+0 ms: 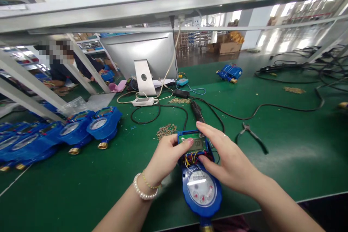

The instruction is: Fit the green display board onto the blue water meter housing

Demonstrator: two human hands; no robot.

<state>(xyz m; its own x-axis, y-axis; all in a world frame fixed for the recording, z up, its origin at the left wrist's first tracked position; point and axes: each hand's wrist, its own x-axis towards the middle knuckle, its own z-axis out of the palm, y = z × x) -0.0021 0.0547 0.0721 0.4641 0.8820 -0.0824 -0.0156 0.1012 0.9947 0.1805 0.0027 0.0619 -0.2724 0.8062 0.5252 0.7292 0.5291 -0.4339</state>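
Observation:
A blue water meter [201,188] with a round dial lies on the green bench near its front edge. Its upper part is open, showing a green circuit board with a small display [196,143] and coloured wires. My left hand [167,157] grips the left side of that open part, thumb on the board. My right hand [227,157] holds the right side, fingers stretched over the top edge. A pearl bracelet [143,190] is on my left wrist.
A row of blue water meters [78,128] lines the left. Piles of small screws [166,129], an electric screwdriver [197,110], pliers [251,136], black cables and a monitor's back [144,58] lie beyond. Another person sits at far left behind slanted frame bars.

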